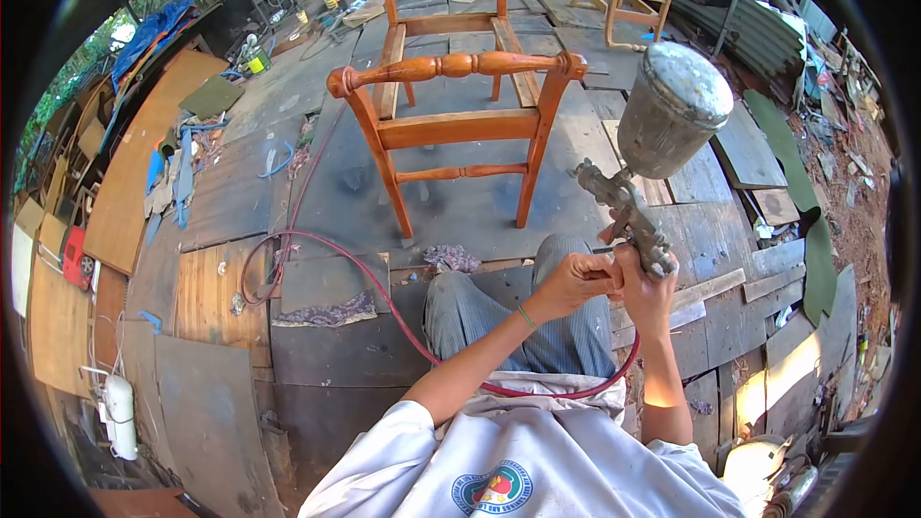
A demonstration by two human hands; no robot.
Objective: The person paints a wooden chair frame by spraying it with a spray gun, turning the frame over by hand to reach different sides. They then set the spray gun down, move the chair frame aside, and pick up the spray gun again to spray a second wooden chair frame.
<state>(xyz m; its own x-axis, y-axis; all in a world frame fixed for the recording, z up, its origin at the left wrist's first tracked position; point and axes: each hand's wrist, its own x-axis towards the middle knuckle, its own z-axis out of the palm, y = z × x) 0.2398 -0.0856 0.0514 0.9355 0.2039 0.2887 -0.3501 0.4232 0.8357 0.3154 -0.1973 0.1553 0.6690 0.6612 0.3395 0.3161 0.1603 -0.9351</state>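
My right hand (645,290) is wrapped round the handle of a metal spray gun (628,216), which has a large grey paint cup (676,107) on top. Against the gun's lower part, close beside the right hand, my left hand (581,280) has its fingers pinched together; what they hold, if anything, is hidden. In front of my knees stands an orange-brown wooden chair frame (459,129), upright, with turned rails and no seat panel. A red hose (403,328) runs across my lap toward the right hand.
A second, paler chair frame (628,14) stands at the back right. Crumpled cloths (331,311) lie on the board floor (216,403). Green fabric (815,259) stretches along the right side. Large wooden panels (158,153) and a white cylinder (119,415) are at the left.
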